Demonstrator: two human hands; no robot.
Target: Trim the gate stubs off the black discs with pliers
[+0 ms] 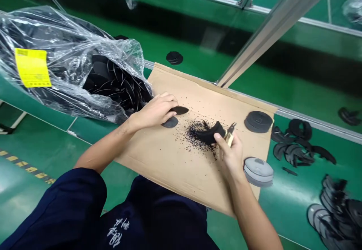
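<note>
My left hand (155,110) reaches toward the mouth of a clear plastic bag (70,65) full of black discs, its fingers closed on a flat black disc (179,110). Another black disc (170,122) lies just below it on the cardboard sheet (169,159). My right hand (230,154) holds a bent black foam piece (210,134) between thumb and fingers, together with small yellow-handled snips (230,134). Black crumbs (194,135) are scattered on the cardboard beside that hand.
A stack of black discs (258,121) and a stack of grey discs (258,171) sit at the cardboard's right edge. Black offcuts (299,146) and more pieces (336,208) lie on the green bench. A metal post (271,27) slants overhead. One disc (174,57) lies farther back.
</note>
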